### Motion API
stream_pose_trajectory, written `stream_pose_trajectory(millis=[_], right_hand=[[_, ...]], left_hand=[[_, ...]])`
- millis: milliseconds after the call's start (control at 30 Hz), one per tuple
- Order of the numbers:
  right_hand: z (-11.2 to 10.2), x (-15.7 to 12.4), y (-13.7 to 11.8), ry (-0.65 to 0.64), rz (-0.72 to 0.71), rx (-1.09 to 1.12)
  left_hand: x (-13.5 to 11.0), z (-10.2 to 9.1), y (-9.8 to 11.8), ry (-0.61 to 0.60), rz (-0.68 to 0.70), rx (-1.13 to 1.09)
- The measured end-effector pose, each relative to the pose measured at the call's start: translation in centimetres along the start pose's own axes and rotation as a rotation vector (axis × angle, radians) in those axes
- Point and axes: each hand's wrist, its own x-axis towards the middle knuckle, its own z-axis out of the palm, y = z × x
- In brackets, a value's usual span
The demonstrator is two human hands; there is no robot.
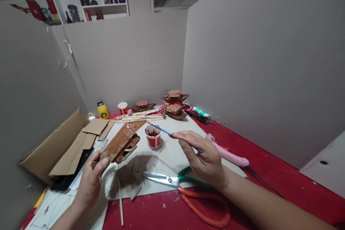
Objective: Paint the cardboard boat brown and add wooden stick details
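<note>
My left hand grips the near end of a brown painted cardboard model piece and holds it tilted above the white sheet. My right hand pinches a thin blue-handled brush. The brush tip reaches to the rim of a small red and white paper cup of brown paint. The cup stands between the model piece and my right hand.
Big scissors with green and orange handles lie under my right wrist. A pink glue gun lies to the right. Cardboard pieces, a bundle of sticks, brown boat models, a yellow bottle and another cup sit behind. Grey partitions surround the red table.
</note>
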Motion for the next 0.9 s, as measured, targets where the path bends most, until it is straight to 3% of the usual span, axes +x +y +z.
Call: stream_pose_trajectory(millis=[167,700,800,900], right_hand=[[-0.2,0.1,0.6,0.037,0.078,-0.025],[-0.2,-1.7,0.7,0.067,0.134,0.1],[-0.4,-1.7,0.6,0.103,0.134,0.101],[-0.7,-1.5,0.4,0.148,0.129,0.085]], left_hand=[[0.0,0.2,0.2,0.055,-0.009,-0.036],[-0.2,0.4,1.4,-0.021,-0.019,-0.12],[0.0,0.1,1.8,-0.051,0.056,-0.027],[0.2,-0.5,2.2,0.003,0.214,0.198]])
